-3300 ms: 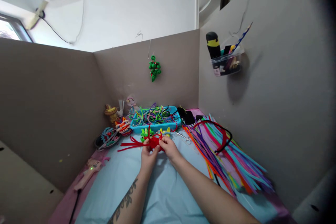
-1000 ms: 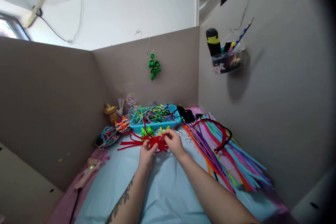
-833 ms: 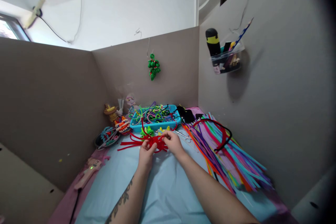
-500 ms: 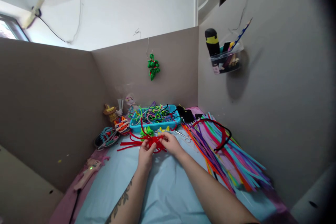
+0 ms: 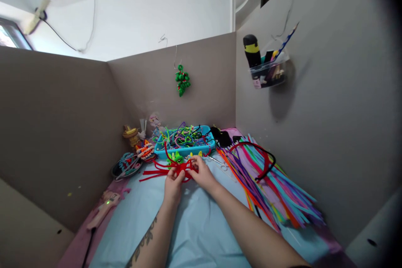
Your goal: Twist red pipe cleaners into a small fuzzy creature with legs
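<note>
Several red pipe cleaners (image 5: 156, 172), bunched and woven together at the middle, are held up between my two hands. My left hand (image 5: 173, 182) pinches the left side of the bunch, with loose red ends fanning out to the left and one curving upward. On the right side, the fingers of my right hand (image 5: 201, 172) are closed round the red strands; fingertips partly hide what they grip. Just behind the bunch sit a green fuzzy figure (image 5: 176, 158) and a yellow one, mostly covered by my right hand.
A blue tray (image 5: 185, 151) full of pipe cleaner scraps stands at the back. Scissors (image 5: 220, 162) lie right of my hands, beside a spread of long coloured pipe cleaners (image 5: 276, 184). On the left are a dark bowl (image 5: 121, 171) and a pink glue gun (image 5: 103, 211) with its cord.
My right hand's fingers have lifted slightly and shifted on the red strands. The left hand keeps its pinch, and the whole view has drifted a little.
</note>
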Available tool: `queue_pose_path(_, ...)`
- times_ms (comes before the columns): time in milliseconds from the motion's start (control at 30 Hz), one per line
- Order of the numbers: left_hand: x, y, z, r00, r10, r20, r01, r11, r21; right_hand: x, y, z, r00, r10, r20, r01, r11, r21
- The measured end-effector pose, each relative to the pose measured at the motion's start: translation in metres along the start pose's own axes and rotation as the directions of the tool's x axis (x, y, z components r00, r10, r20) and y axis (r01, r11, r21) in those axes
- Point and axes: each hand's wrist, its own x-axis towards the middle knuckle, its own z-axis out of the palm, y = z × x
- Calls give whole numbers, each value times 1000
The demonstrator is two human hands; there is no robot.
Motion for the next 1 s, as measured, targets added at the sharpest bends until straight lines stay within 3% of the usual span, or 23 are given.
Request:
queue_pose_path(333, 2, -2, -2, 1000, 3, 13, -2, 998, -68, -2, -19, -5, 985, -163, -61, 144, 961, -236)
queue_pose_path(567, 3, -1, -3, 999, 23, -36, -26, 995, -98, -15, -37, 7, 957, -182, 225, 202, 977, -69)
queue_pose_path(700, 4, -1, -5, 998, 41, -44, -45, 995, -87, -17, -45, 7, 929, -157, 335, 117, 984, 135)
queue_pose_path(900, 6, -3, -5, 997, 74, -39, -76, 994, -72, -8, -37, -4, 958, -54, 281, -25, 963, 267)
queue_pose_path(1000, 4, 0, -3, 998, 56, -39, -59, 996, -68, -4, -28, -4, 992, -3, 123, -20, 982, 187)
